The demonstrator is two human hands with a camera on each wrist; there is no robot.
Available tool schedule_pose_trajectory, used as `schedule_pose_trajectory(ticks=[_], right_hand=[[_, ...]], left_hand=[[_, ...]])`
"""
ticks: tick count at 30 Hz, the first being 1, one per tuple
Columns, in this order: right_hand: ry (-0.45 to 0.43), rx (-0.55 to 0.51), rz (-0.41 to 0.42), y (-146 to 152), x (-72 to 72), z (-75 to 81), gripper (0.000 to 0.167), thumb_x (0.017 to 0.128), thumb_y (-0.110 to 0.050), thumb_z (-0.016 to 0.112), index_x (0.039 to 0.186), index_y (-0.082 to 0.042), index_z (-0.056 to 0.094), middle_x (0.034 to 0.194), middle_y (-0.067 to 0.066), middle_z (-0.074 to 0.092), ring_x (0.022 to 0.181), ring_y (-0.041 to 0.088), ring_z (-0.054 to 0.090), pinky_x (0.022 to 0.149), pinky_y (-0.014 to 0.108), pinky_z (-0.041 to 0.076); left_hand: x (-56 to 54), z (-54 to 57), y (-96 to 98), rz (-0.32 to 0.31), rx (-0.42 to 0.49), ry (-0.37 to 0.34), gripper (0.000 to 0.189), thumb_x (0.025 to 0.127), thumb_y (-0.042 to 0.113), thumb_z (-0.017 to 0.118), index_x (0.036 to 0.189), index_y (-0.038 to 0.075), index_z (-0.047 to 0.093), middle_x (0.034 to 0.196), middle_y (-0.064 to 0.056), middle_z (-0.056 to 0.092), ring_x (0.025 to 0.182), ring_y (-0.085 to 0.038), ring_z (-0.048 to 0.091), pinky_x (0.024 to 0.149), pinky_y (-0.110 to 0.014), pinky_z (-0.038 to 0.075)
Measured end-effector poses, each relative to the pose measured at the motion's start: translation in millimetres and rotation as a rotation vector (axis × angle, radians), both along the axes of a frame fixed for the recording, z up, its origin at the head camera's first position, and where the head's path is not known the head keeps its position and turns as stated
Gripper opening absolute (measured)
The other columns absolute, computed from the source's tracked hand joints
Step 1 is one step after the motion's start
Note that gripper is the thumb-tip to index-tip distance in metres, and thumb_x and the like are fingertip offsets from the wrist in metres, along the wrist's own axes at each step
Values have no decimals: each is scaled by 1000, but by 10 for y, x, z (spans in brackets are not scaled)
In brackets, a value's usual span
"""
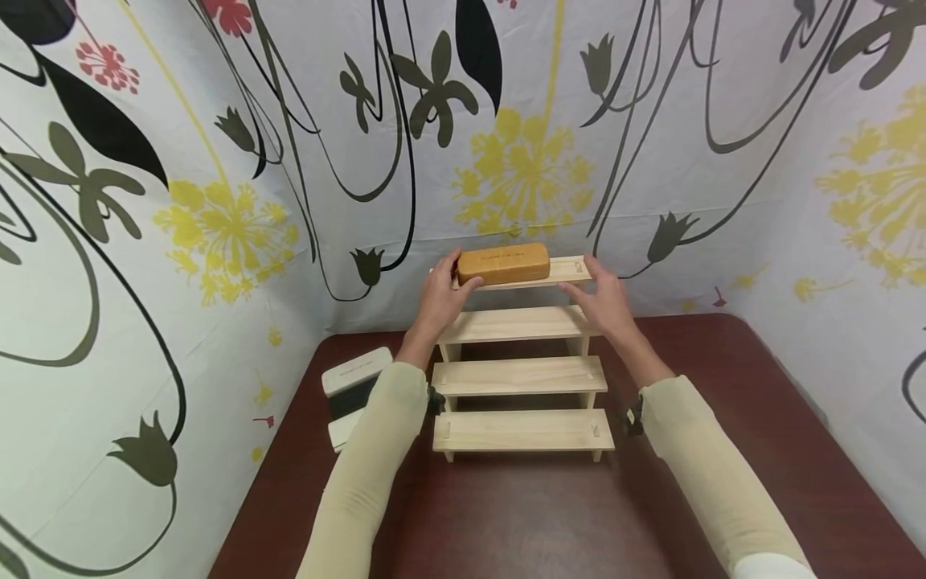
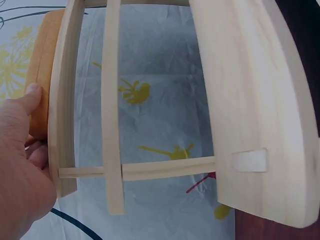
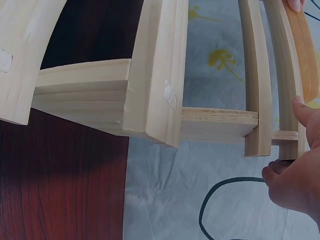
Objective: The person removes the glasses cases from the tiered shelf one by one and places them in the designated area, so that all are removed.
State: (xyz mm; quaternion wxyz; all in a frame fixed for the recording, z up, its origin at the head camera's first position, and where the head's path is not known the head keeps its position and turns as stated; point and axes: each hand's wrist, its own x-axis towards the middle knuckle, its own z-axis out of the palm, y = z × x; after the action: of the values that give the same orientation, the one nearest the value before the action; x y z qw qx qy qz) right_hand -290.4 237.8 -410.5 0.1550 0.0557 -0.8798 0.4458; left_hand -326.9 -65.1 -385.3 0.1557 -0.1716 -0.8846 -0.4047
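Observation:
A wooden tiered stand [image 1: 519,375] with several plank steps rises from the table against the back cloth. On its top plank [image 1: 570,269] lies an orange-brown glasses case [image 1: 504,264], towards the left. My left hand [image 1: 438,299] holds the case's left end; in the left wrist view its thumb lies on the case [image 2: 44,60] and the other fingers curl near the plank's end. At the other end, my right hand [image 1: 606,305] grips the top plank, with the thumb on its edge in the right wrist view and the fingers curled behind, partly hidden.
Left of the stand lie white cases [image 1: 356,371] and a dark one [image 1: 352,397], partly covered by the left sleeve. The dark red table [image 1: 521,515] has cloth walls with printed flowers [image 1: 528,169] at the back and both sides.

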Motion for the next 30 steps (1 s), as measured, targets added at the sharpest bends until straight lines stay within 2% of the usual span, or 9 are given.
schedule_pose_trajectory(ticks=[5,9,20,30], right_hand=[[-9,-11,-4,-13,-9,-8,84,103,-34,73,166,1,30,170,24,29,156,44,27,126,59,26],[-6,-18,0,-14,-13,-10,84,103,-35,73,166,0,29,170,24,29,157,44,26,126,59,26],[-1,-36,6,-4,2,-31,86,104,-35,73,167,1,27,171,23,27,157,43,25,126,59,25],[0,-40,0,-8,6,-26,86,103,-35,74,167,1,27,170,24,28,157,44,26,125,60,27]], left_hand=[[25,-38,-24,-33,113,40,76,96,26,81,158,-2,46,154,-20,53,142,-30,54,113,-33,49],[49,-56,-42,-47,176,69,75,94,22,84,155,-4,49,153,-21,55,142,-31,55,113,-31,48],[133,-102,-105,-48,232,171,75,88,19,89,151,-5,55,144,-20,61,134,-31,62,110,-32,52],[238,-125,-149,-68,320,206,74,86,15,91,148,-3,57,143,-19,61,135,-29,61,110,-30,51]])
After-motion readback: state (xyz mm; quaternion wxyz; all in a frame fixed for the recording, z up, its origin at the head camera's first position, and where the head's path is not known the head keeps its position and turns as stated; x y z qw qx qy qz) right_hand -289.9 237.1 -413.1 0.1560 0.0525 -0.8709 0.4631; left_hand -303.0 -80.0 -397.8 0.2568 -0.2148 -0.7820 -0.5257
